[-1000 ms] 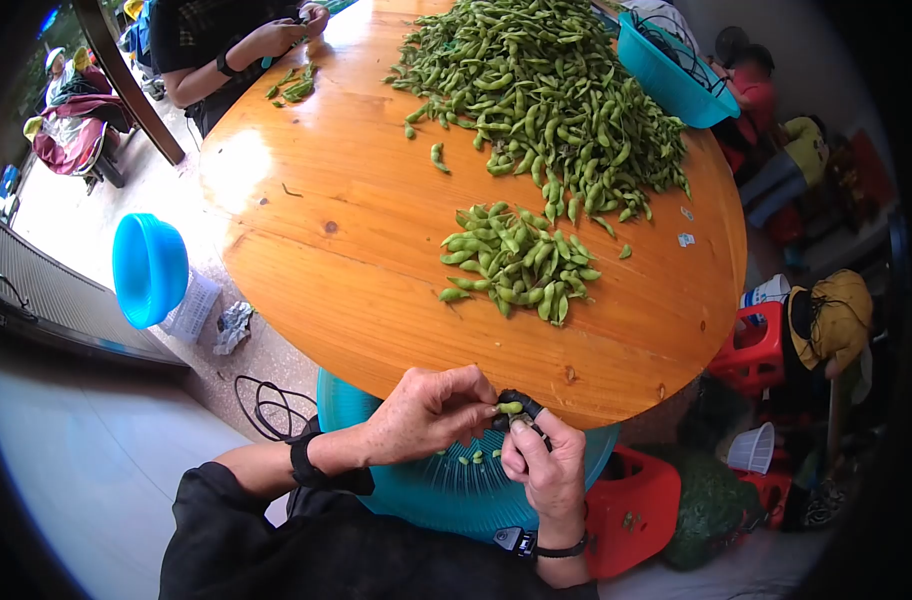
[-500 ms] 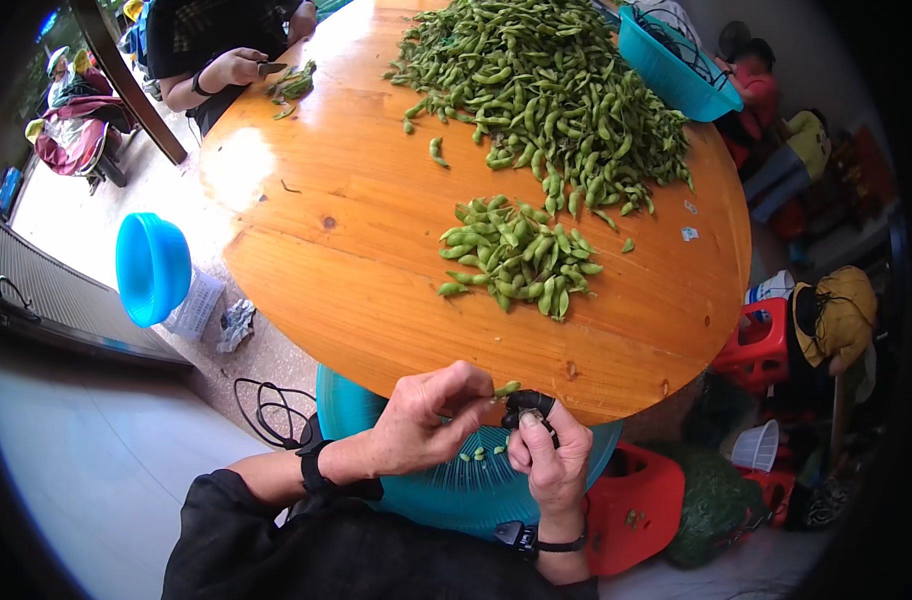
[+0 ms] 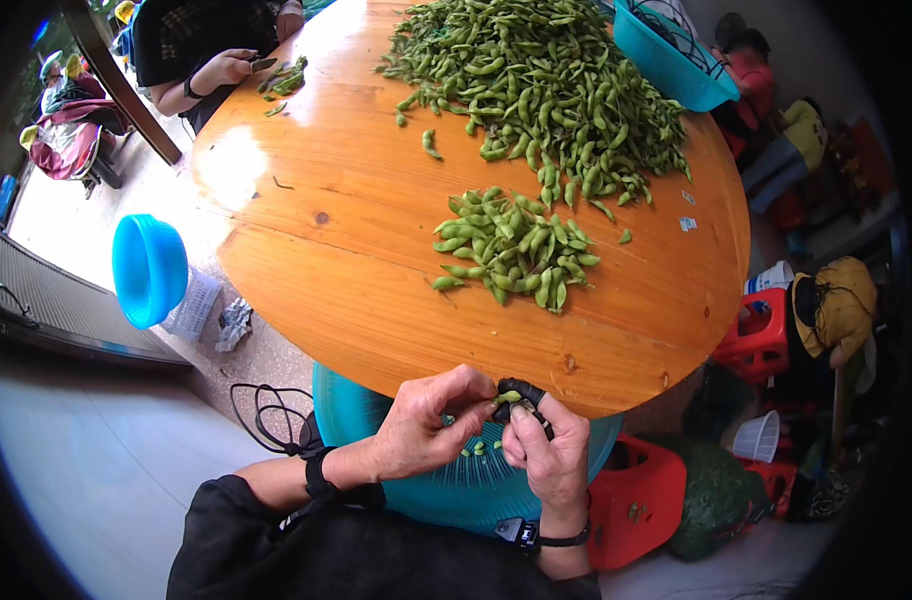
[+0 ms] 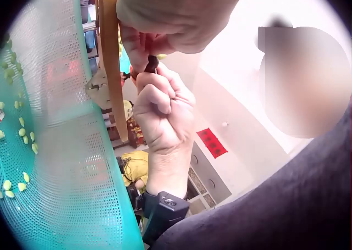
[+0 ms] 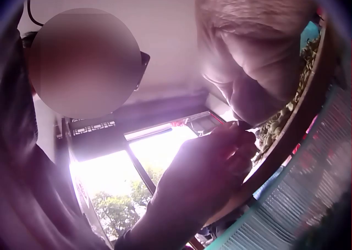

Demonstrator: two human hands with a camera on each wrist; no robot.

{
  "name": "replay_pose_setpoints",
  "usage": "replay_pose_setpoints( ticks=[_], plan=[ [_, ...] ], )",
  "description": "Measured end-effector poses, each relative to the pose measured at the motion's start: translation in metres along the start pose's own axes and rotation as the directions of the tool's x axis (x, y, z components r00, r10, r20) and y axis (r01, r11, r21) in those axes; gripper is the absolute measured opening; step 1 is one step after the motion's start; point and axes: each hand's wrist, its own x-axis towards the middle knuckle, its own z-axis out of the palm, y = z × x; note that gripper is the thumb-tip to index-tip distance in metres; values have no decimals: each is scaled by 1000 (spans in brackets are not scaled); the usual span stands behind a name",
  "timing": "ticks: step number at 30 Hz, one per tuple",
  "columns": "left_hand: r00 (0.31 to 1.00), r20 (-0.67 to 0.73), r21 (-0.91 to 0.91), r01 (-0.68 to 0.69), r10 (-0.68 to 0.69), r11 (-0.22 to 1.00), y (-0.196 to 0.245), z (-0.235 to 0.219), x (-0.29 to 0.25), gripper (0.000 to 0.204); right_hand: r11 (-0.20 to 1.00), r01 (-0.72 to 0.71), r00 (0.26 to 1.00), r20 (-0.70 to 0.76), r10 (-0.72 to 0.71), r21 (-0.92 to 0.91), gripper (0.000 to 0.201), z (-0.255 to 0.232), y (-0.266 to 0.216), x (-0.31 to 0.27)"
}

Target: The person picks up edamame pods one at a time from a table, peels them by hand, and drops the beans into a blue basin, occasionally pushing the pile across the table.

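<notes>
Over the table's near edge, my left hand (image 3: 426, 420) pinches one end of a green soybean pod (image 3: 509, 397) between thumb and fingers. My right hand (image 3: 554, 445) curls up against it, its thumb and a black-wrapped finger (image 3: 521, 388) closing on the pod's other end. Below both hands sits a turquoise colander (image 3: 351, 400), with several shelled beans (image 4: 25, 134) scattered inside. In the left wrist view the right hand's lower fingers are folded into the palm. The right wrist view shows the hands meeting, with the pod hidden.
On the wooden table (image 3: 376, 270) lie a small pod pile (image 3: 516, 245) and a large heap (image 3: 536, 90), beside a turquoise basin (image 3: 666, 60). Across it, a person (image 3: 211, 45) handles pods. Blue basins (image 3: 148, 270) stand left; red stools (image 3: 636, 500) stand right.
Half a second ago the pod stuck up from my left fingers, apart from the right thumb; now it lies between both hands. The person across lowered a hand from the table top's far side.
</notes>
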Motion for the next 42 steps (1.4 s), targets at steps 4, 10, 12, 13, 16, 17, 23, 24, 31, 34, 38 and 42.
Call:
replay_pose_setpoints(
  ticks=[4,10,12,13,16,17,23,24,31,34,38,42],
  plan=[
    [990,45,74,-138,135,988,-5,0,-1,12,999,45,999,14,-45,2,23,-4,0,0],
    [846,466,-723,532,-257,440,-4,-10,3,28,984,-35,983,185,1,177,20,-16,-4,-2],
    [805,562,-761,594,-191,262,-8,-9,1,27,970,-85,967,253,25,229,20,-18,-8,-3],
    [805,562,-761,593,-189,264,-7,-9,2,27,970,-82,967,253,22,228,20,-20,-9,-3],
    [802,552,-598,572,-228,562,-6,-10,3,24,989,-60,959,283,20,133,18,-25,-10,-6],
    [843,476,-449,480,-253,754,1,-10,4,26,997,6,979,203,9,-72,16,-26,-11,-8],
    [959,185,388,-273,215,880,20,-2,6,26,765,261,960,79,-268,-589,8,-11,-5,-5],
    [970,184,344,-215,159,914,18,-3,6,23,729,264,960,100,-261,-631,7,-10,-6,-6],
    [940,331,-208,158,-83,965,-2,-18,12,9,847,157,976,212,-54,-507,8,-16,-13,-12],
    [747,552,-442,640,-371,629,3,-24,12,7,887,154,960,277,-30,-436,8,-20,-16,-12],
    [926,368,-288,196,-80,937,-10,-9,9,18,906,51,977,210,43,-421,9,-22,-16,-12],
    [929,282,-40,261,-240,964,11,-7,11,31,857,179,980,163,-112,-484,13,-16,-21,-14]
  ],
)
